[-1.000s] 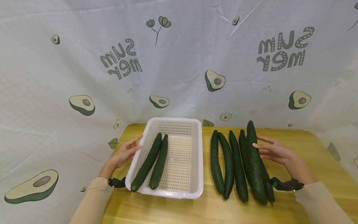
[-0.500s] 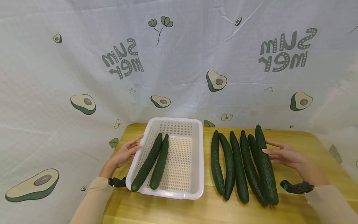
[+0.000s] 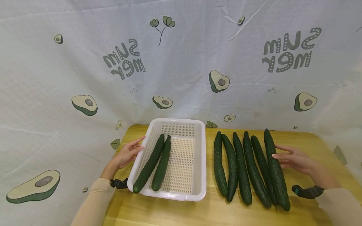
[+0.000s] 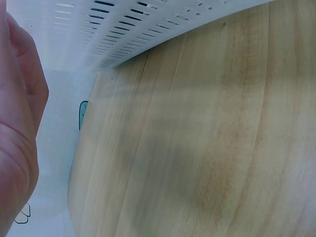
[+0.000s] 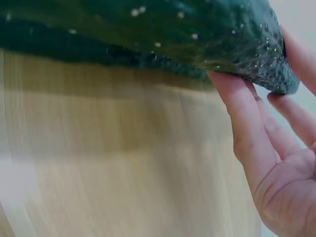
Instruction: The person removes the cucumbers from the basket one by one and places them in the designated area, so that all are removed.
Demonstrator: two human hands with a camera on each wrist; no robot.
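Note:
My right hand [image 3: 295, 160] grips a long dark green cucumber [image 3: 277, 175] near its upper part, at the right end of a row. In the right wrist view, the thumb and fingers sit on opposite sides of this cucumber [image 5: 197, 34], close above the wood. On the left, a white perforated plastic basket [image 3: 202, 163] holds two cucumbers, one slanted along the left wall [image 3: 150, 164] and one beside it [image 3: 162, 166]. My left hand [image 3: 128, 154] has relaxed fingers against the basket's outer left side; its palm edge [image 4: 19, 123] shows beside the mesh wall [image 4: 143, 29].
Several more cucumbers [image 3: 232, 169] lie side by side between the basket and the gripped one, on a wooden table [image 3: 209, 213]. A white curtain [image 3: 181, 62] printed with avocados hangs behind and at the sides. Both wrists wear black straps [image 3: 308, 192].
My right hand has carried the cucumber rightward from on top of the row to the row's right end, uncovering the cucumbers beneath. The left hand and basket stay put.

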